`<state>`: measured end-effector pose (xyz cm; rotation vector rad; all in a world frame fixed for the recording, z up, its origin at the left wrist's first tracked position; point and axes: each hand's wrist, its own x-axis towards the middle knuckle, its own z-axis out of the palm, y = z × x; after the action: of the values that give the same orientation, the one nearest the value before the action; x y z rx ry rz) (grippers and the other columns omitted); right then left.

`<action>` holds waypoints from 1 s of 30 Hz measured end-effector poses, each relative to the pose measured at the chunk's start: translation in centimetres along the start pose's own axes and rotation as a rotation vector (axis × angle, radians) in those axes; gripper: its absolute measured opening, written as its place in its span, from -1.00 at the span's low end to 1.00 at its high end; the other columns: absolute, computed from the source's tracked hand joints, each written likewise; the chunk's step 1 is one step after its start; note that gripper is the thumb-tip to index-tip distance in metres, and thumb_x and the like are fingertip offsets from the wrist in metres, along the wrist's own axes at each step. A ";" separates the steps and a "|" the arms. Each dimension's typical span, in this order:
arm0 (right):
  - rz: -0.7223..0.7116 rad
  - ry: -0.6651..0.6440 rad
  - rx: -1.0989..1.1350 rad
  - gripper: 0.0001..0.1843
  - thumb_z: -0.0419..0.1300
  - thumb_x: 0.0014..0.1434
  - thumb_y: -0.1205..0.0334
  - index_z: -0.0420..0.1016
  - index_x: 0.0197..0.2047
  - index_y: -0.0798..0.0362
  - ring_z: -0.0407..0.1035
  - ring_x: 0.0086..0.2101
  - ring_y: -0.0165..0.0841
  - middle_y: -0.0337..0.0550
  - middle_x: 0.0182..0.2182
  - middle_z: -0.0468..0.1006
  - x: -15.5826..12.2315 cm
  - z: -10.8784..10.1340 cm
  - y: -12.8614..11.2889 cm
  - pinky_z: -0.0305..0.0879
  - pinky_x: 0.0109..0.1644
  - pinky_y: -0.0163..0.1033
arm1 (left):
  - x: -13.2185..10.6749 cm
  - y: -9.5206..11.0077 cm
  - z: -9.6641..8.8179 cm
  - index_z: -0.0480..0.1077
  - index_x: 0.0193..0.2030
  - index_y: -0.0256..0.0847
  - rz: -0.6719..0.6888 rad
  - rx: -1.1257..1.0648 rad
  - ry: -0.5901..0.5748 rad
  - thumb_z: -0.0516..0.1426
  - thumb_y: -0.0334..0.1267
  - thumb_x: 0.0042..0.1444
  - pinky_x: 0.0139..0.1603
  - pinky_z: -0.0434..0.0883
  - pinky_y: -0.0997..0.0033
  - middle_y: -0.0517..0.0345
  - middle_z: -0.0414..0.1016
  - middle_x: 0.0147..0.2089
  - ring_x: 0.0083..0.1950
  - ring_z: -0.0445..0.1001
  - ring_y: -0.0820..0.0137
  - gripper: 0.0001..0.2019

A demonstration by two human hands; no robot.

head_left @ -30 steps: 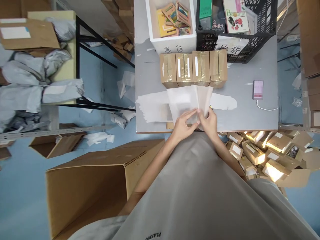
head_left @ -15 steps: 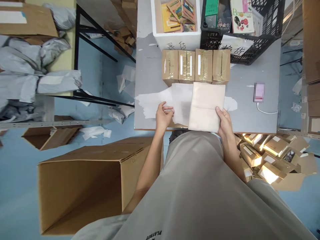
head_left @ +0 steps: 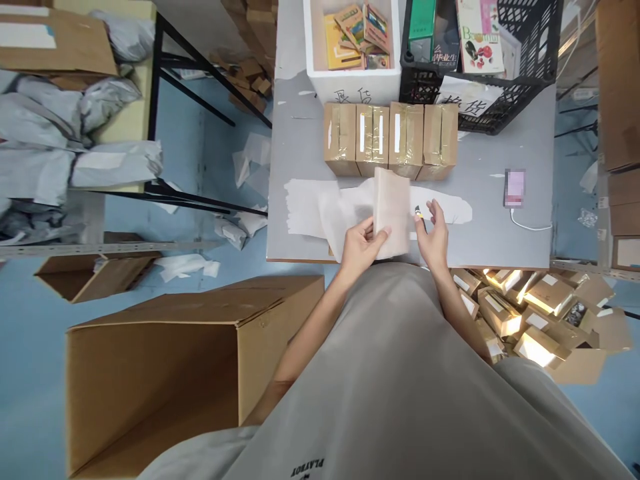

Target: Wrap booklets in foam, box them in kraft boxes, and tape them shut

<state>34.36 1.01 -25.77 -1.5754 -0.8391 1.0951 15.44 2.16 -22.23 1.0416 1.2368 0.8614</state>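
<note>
My left hand (head_left: 361, 248) is closed on the lower left edge of a pale, flat wrapped packet (head_left: 391, 210), thumb over its front. The packet is tilted up, and what is inside it is hidden. Beside and behind it, a thin white translucent sheet (head_left: 333, 213) hangs in a curve. To the right, my right hand (head_left: 434, 237) is apart from the packet, thumb and fingers spread, with nothing gripped that I can see. Close to its thumb tip is a small black-and-yellow object (head_left: 420, 213), partly hidden, too small to name.
Several taped cardboard boxes (head_left: 406, 141) stand in a row behind my hands. Beyond are a white bin (head_left: 353, 85) and a black crate (head_left: 520, 100), both with books. A phone (head_left: 515, 188) with a cable lies right. Below left gapes a large carton (head_left: 280, 347); parcels (head_left: 500, 313) lie right.
My left hand has moved right and taken hold of the packet. My right hand has let go of it. The packet has turned and tilted up, exposing the black-and-yellow object.
</note>
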 end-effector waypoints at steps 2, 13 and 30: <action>-0.013 -0.072 0.000 -0.03 0.46 0.17 -0.51 0.54 0.39 -0.01 0.52 0.37 0.03 0.19 0.32 0.67 -0.6 0.8 -0.1 0.47 0.49 0.16 | -0.3 -0.2 0.3 0.69 0.18 -0.23 0.072 0.167 0.060 0.34 0.11 0.35 0.15 0.66 0.12 -0.07 0.80 0.05 0.10 0.76 0.04 -0.52; -0.049 -0.105 0.068 -0.35 0.31 0.37 -0.45 0.68 0.06 -0.01 0.65 0.06 -0.07 -0.03 0.00 0.80 -1.0 0.4 -1.5 0.62 0.21 -0.02 | 0.2 -2.0 -1.2 0.45 0.50 -0.16 0.400 0.484 0.112 0.34 0.01 0.39 0.47 0.52 -0.06 -0.23 0.51 0.42 0.42 0.55 0.03 -0.37; 0.251 -0.149 0.312 -0.18 0.45 0.16 -0.55 0.66 0.19 -0.07 0.62 0.28 0.04 -0.02 0.12 0.81 -1.1 -1.0 -2.0 0.66 0.36 0.14 | -0.8 1.3 -3.3 0.68 0.18 -0.17 0.079 -0.033 -0.052 0.34 0.39 0.30 0.02 0.70 0.13 -0.10 0.78 0.06 0.04 0.76 0.09 -0.35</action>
<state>34.96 0.23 -23.49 -1.3717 -0.5417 1.4626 12.06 2.29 -20.77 1.0856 1.1404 0.9066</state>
